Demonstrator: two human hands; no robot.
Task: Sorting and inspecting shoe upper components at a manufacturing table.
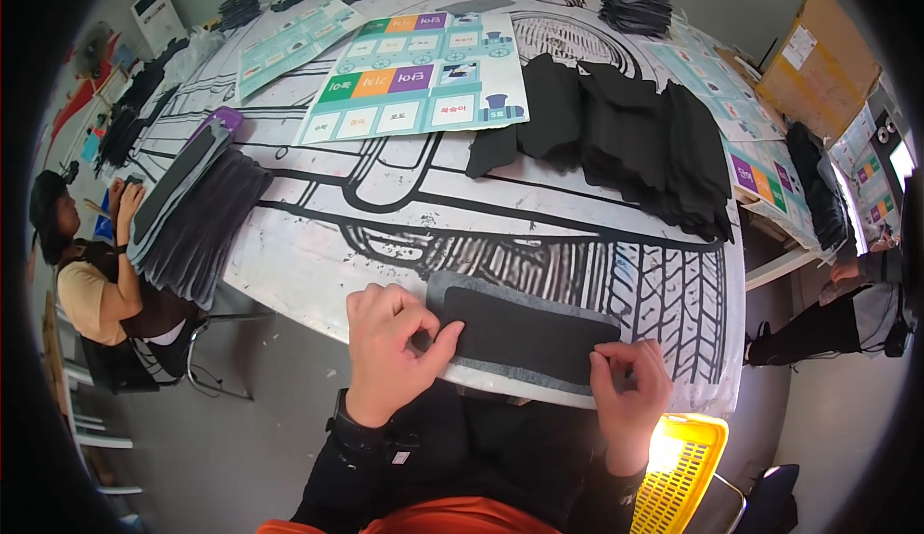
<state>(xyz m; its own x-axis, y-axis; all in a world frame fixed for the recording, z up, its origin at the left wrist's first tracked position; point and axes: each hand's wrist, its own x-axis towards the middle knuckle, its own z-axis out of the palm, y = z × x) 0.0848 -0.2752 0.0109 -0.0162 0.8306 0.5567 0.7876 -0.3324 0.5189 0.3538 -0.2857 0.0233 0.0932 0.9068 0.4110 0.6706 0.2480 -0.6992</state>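
While reaching forward over the table [298,274], holds a grey-bordered black cloth [520,332] spread at the near edge, pinching its left end with the curled left hand [399,353], its right end with the nearly closed right hand [635,390].

Black panel [520,336]: oblong, matte, dark, corners rounded; lies flat at lower centre of frame, long axis sloping down toward the right. Grey piece [440,297]: similar outline, larger, mottled; lies directly beneath, showing as a border along upper and lower long sides.
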